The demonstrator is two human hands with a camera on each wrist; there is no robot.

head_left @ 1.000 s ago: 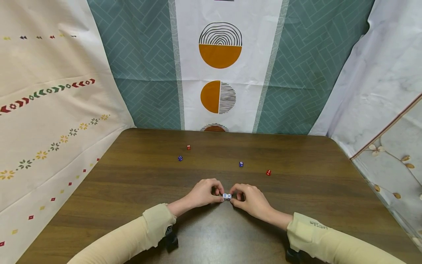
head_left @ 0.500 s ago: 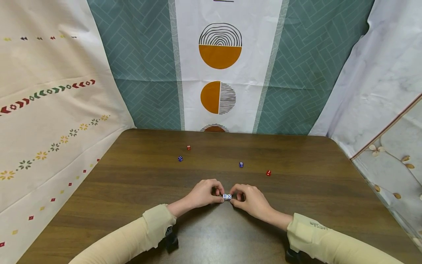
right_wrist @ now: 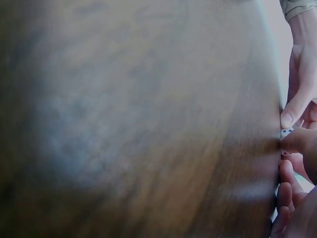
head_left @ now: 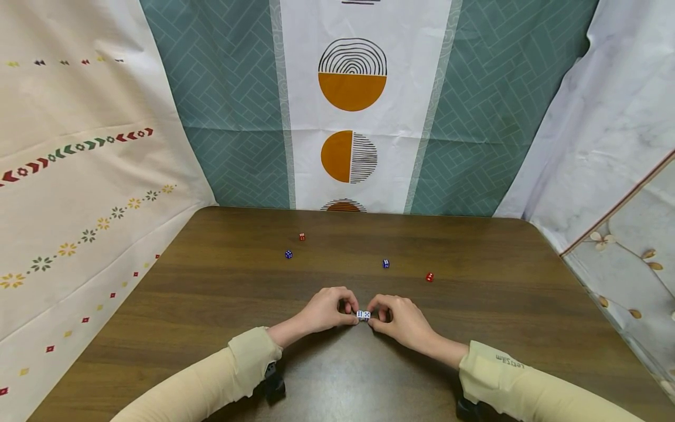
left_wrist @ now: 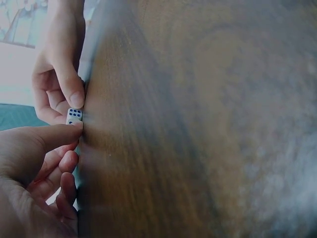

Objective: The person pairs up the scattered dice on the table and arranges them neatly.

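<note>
Two white dice with blue pips sit side by side on the brown table (head_left: 337, 375), touching or nearly so. The left one (head_left: 360, 315) is pinched between thumb and fingers of my left hand (head_left: 324, 309). My right hand (head_left: 403, 320) pinches the right one (head_left: 367, 315) the same way from its own side. In the left wrist view, a white die (left_wrist: 75, 113) shows between the two thumbs, partly covered by the near thumb. Only slivers of a white die (right_wrist: 287, 132) appear in the right wrist view, behind the near thumb.
Farther back on the table lie a red die (head_left: 302, 237) and a blue die (head_left: 288, 254) to the left. Another blue die (head_left: 386, 264) and a red die (head_left: 429, 277) lie to the right. A patterned curtain (head_left: 237, 117) hangs behind the table's far edge.
</note>
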